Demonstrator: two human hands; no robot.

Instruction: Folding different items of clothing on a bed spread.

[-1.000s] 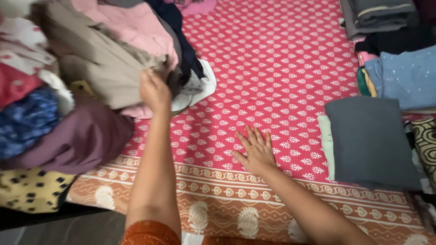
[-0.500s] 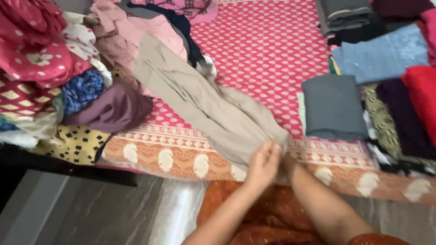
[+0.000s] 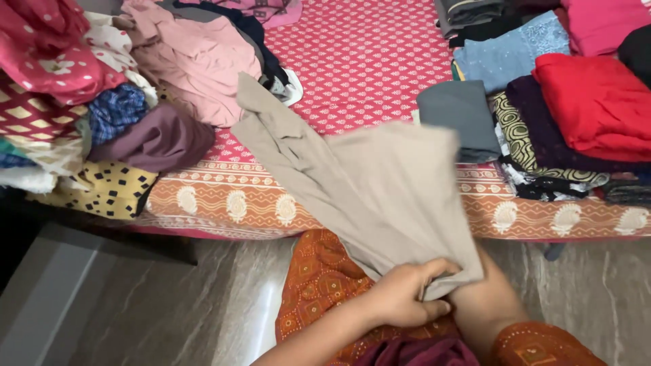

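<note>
A long beige garment (image 3: 380, 190) stretches from the pile on the bed down toward me, over the bed's edge. My left hand (image 3: 403, 295) grips its lower end just above my orange patterned clothing (image 3: 319, 285). My right hand is hidden behind the beige cloth; only its forearm (image 3: 485, 305) shows, reaching up into the fabric beside the left hand.
A heap of unfolded clothes (image 3: 102, 88) covers the bed's left side. Folded stacks, grey (image 3: 461, 115), blue (image 3: 508, 51) and red (image 3: 597, 102), lie at the right. The red patterned bedsheet (image 3: 366, 61) shows between them. Grey marble floor (image 3: 169, 312) lies below the bed edge.
The beige garment has been pulled further off the pile toward me and spread wider. My hands have drawn back from the bed edge to my lap, and the view has shifted.
</note>
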